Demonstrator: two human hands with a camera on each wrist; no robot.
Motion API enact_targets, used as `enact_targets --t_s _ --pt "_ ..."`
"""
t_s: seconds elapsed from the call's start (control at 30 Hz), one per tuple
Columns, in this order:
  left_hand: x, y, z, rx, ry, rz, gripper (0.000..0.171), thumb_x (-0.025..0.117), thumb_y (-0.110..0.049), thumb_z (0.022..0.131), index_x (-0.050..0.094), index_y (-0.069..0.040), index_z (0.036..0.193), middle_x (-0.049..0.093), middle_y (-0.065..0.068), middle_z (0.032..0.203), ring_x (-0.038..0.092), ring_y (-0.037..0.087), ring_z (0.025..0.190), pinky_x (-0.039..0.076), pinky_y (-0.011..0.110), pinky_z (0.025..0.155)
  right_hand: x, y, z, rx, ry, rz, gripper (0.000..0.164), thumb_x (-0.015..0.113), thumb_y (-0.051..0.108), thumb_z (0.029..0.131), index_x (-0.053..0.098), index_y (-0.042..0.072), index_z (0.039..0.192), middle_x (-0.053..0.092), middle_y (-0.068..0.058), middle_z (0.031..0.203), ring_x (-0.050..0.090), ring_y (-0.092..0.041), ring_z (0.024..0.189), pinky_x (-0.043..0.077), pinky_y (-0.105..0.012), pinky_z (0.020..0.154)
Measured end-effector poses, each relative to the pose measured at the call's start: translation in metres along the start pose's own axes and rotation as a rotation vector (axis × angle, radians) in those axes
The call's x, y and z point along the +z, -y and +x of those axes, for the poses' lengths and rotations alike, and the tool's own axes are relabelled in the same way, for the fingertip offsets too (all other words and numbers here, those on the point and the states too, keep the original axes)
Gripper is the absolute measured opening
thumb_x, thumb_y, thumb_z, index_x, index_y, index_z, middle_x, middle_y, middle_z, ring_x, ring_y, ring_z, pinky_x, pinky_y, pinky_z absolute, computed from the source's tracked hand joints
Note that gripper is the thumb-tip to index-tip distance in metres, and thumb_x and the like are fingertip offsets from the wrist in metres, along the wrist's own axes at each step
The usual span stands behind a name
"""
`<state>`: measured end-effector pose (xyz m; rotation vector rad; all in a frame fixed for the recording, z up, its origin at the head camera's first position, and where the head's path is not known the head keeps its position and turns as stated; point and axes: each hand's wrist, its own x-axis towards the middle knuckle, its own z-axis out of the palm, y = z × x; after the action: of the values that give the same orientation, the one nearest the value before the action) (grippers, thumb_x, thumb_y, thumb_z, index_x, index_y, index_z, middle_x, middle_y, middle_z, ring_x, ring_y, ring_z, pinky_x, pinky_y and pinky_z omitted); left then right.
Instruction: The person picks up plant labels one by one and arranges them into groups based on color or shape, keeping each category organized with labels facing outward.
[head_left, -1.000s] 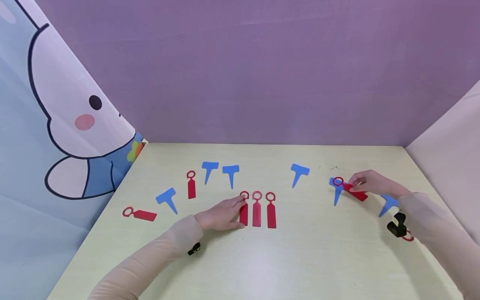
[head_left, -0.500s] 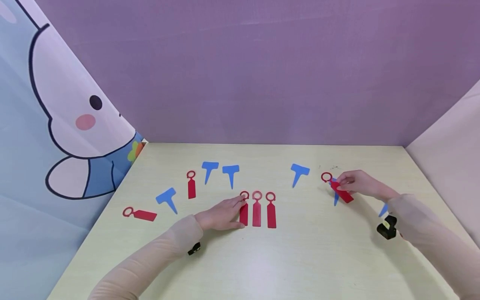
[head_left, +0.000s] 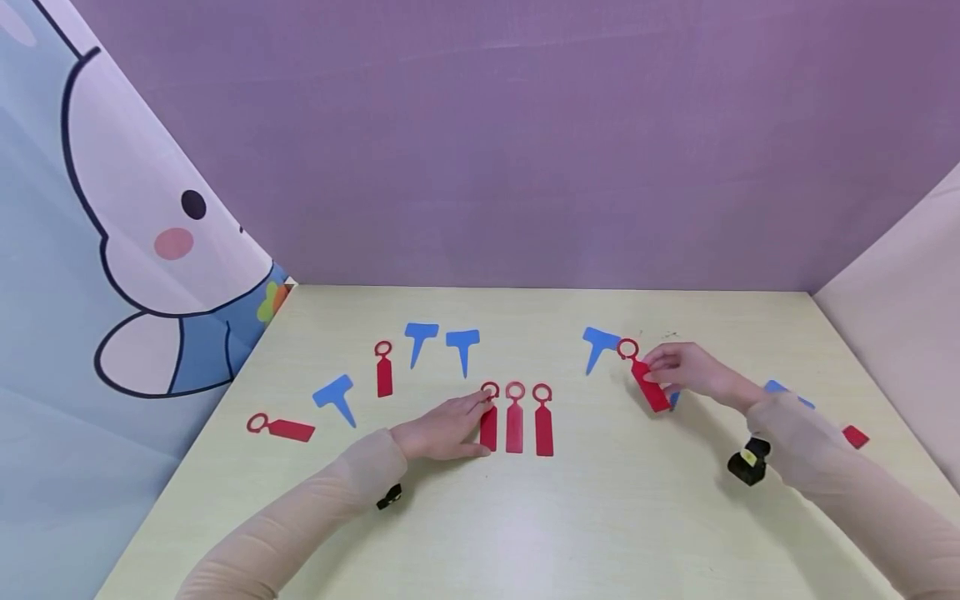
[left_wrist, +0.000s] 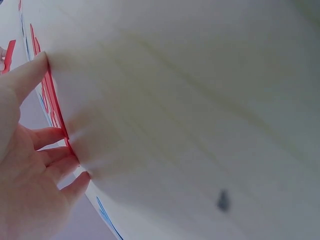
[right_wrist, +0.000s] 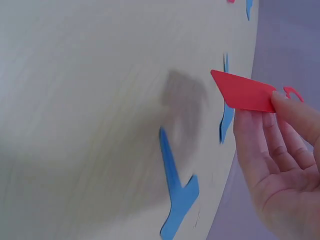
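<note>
My right hand (head_left: pixel 686 367) pinches a red plant tag (head_left: pixel 648 387) with a ring at one end, between thumb and fingers. In the right wrist view the tag (right_wrist: pixel 245 92) is raised off the table, its shadow falling beside a blue T-shaped plant label (right_wrist: pixel 177 200). My left hand (head_left: pixel 447 428) rests on the table with fingers and thumb touching the leftmost red tag (head_left: pixel 488 429) of a row. Two more red tags stand right of it, a middle one (head_left: pixel 513 429) and a right one (head_left: pixel 543 429), all rings pointing away.
Blue T-shaped labels lie around: one (head_left: pixel 334 398) at left, two farther back (head_left: pixel 462 350), one (head_left: pixel 598 346) near the held tag. Loose red tags lie at left (head_left: pixel 291 430) and back left (head_left: pixel 384 377). Another red tag (head_left: pixel 856 437) shows partly behind my right sleeve. A purple wall (head_left: pixel 525 167) stands behind.
My right hand has moved left with the red tag, past one blue label toward another, and the tag has turned more upright in view. My left hand has stayed in place.
</note>
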<state>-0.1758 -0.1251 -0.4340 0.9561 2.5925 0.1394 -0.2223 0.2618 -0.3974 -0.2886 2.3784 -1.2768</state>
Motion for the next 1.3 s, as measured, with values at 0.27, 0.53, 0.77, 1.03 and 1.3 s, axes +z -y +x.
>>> enact_targets --t_s 0.27,0.53,0.77,1.03,1.3 --pt "-0.002 -0.001 0.000 -0.003 0.009 0.009 0.077 0.054 -0.048 0.083 0.022 -0.007 0.140 0.018 0.008 0.146 0.016 0.021 0.133 0.022 0.034 0.106 0.019 0.009 0.004 0.019 -0.013 0.141 0.036 0.058 0.006 0.084 0.045 -0.013 0.112 0.059 -0.012 0.090 0.061 -0.018 0.076 0.052 -0.041 0.072" --pt "-0.001 -0.001 0.001 0.002 0.002 0.009 0.077 0.054 -0.048 0.082 0.023 -0.007 0.140 0.018 0.008 0.146 0.016 0.021 0.133 0.023 0.034 0.106 0.038 0.015 0.004 0.052 0.002 0.239 0.038 0.059 0.013 0.084 0.046 -0.010 0.111 0.060 -0.007 0.090 0.062 -0.018 0.078 0.051 -0.039 0.074" --pt "-0.001 0.000 0.001 0.000 0.007 0.011 0.077 0.054 -0.047 0.082 0.023 -0.007 0.140 0.018 0.008 0.146 0.015 0.021 0.133 0.022 0.034 0.106 0.053 0.018 0.005 0.062 0.010 0.342 0.037 0.058 0.011 0.085 0.045 -0.011 0.112 0.061 -0.005 0.089 0.062 -0.019 0.079 0.050 -0.042 0.076" --pt "0.000 0.000 0.001 -0.004 0.008 0.017 0.077 0.053 -0.048 0.083 0.022 -0.006 0.140 0.018 0.008 0.146 0.016 0.021 0.133 0.021 0.034 0.107 0.070 0.019 0.006 0.096 0.037 0.403 0.033 0.055 0.010 0.086 0.048 -0.011 0.111 0.064 -0.005 0.089 0.063 -0.020 0.078 0.051 -0.040 0.076" --pt "0.000 0.001 0.002 0.003 0.003 0.020 0.077 0.053 -0.048 0.083 0.023 -0.006 0.140 0.018 0.009 0.146 0.015 0.021 0.133 0.021 0.034 0.107 0.084 0.021 0.007 0.115 0.024 0.417 0.034 0.055 0.007 0.086 0.046 -0.014 0.111 0.063 -0.005 0.085 0.063 -0.021 0.076 0.051 -0.040 0.074"
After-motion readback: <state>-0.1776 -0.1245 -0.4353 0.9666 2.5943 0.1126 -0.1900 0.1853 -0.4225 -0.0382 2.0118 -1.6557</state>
